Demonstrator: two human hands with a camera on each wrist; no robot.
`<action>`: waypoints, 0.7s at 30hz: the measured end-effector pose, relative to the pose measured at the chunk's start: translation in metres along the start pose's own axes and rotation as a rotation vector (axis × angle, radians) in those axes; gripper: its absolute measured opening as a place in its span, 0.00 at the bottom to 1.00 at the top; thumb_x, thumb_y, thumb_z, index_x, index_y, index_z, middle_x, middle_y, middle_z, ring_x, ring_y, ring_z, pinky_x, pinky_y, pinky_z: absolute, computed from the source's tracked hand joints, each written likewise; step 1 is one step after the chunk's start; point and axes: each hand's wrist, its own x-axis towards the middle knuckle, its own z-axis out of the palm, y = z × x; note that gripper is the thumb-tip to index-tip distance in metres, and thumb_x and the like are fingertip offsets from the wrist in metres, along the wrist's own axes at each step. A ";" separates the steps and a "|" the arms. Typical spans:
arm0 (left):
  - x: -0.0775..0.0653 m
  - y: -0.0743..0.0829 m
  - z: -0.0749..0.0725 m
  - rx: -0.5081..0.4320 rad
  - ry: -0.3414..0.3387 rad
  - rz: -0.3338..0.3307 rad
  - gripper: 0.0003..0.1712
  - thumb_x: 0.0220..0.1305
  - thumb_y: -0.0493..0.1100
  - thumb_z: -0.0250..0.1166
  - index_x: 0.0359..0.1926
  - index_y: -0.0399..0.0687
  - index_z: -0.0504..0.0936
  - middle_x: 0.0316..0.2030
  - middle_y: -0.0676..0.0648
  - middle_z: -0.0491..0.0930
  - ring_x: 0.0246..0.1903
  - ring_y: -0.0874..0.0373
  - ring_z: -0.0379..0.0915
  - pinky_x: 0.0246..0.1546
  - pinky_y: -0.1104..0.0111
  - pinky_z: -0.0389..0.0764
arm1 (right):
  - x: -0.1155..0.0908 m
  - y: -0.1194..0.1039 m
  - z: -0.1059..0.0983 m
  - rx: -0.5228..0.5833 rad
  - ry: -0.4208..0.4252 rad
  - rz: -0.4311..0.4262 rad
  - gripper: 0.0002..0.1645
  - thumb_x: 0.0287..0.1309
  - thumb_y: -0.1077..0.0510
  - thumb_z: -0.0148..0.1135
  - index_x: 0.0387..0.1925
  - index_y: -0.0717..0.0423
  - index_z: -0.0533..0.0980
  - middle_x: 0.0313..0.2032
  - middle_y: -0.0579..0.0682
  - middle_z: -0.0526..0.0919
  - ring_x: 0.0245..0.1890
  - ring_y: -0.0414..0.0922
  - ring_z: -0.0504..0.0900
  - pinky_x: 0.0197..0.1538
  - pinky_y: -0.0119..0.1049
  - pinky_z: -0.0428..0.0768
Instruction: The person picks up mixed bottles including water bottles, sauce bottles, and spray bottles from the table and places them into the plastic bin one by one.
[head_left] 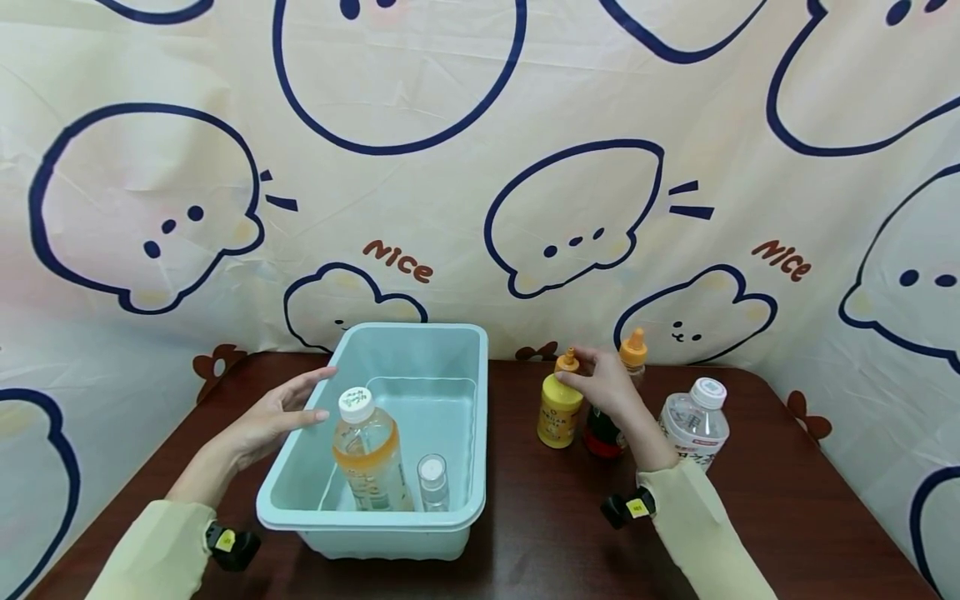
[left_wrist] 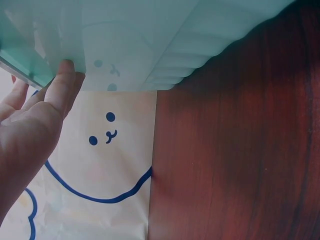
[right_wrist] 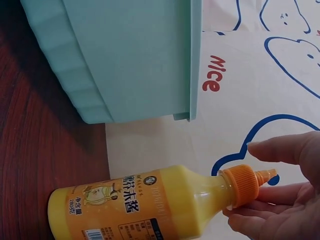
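Observation:
A light teal plastic basin (head_left: 375, 522) stands on the table, holding a clear bottle with a white cap (head_left: 372, 458) and a small clear bottle (head_left: 433, 483). My left hand (head_left: 273, 421) holds its left rim, thumb over the edge and other fingers (left_wrist: 64, 82) against the outer wall. To the right stands a yellow squeeze bottle (head_left: 559, 410) with an orange nozzle cap. Around that cap is my right hand (head_left: 603, 385): the thumb is apart from it, while the fingers (right_wrist: 250, 220) lie close along its other side.
Behind my right hand stands a dark-red sauce bottle (head_left: 602, 433) with an orange cap. A clear bottle with a white cap (head_left: 696, 421) is farther right on the dark wooden table (head_left: 540, 533). A printed curtain (head_left: 450, 208) hangs behind the table.

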 end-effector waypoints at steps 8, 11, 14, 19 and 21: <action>0.000 -0.002 0.000 0.003 -0.009 0.003 0.43 0.57 0.43 0.61 0.69 0.45 0.49 0.69 0.35 0.44 0.60 0.31 0.52 0.45 0.46 0.74 | 0.003 0.002 0.006 -0.072 0.015 0.024 0.33 0.58 0.62 0.56 0.63 0.68 0.59 0.61 0.65 0.64 0.60 0.58 0.65 0.58 0.50 0.68; -0.001 -0.002 0.000 0.004 -0.009 0.009 0.43 0.57 0.42 0.61 0.69 0.45 0.49 0.68 0.35 0.44 0.60 0.31 0.53 0.44 0.46 0.74 | 0.004 0.002 0.006 -0.093 0.012 0.034 0.32 0.59 0.62 0.56 0.63 0.67 0.59 0.61 0.65 0.63 0.60 0.58 0.64 0.59 0.51 0.67; -0.001 -0.002 0.000 0.001 -0.005 0.013 0.42 0.57 0.42 0.61 0.69 0.44 0.50 0.68 0.35 0.45 0.59 0.31 0.53 0.44 0.46 0.75 | 0.004 0.002 0.006 -0.096 0.012 0.040 0.32 0.59 0.62 0.55 0.63 0.67 0.60 0.61 0.65 0.64 0.60 0.58 0.64 0.58 0.51 0.67; 0.000 -0.002 0.001 -0.004 -0.006 0.020 0.42 0.57 0.42 0.61 0.69 0.44 0.50 0.68 0.35 0.45 0.59 0.31 0.53 0.44 0.46 0.75 | 0.004 0.001 0.006 -0.117 0.022 0.034 0.31 0.59 0.62 0.55 0.63 0.68 0.60 0.61 0.66 0.64 0.60 0.58 0.64 0.59 0.52 0.67; 0.000 -0.002 0.000 -0.006 -0.007 0.022 0.42 0.58 0.42 0.61 0.69 0.44 0.49 0.68 0.35 0.44 0.59 0.31 0.53 0.44 0.46 0.75 | 0.004 0.001 0.007 -0.135 0.026 0.032 0.31 0.59 0.61 0.55 0.63 0.68 0.60 0.61 0.66 0.64 0.60 0.59 0.64 0.59 0.52 0.65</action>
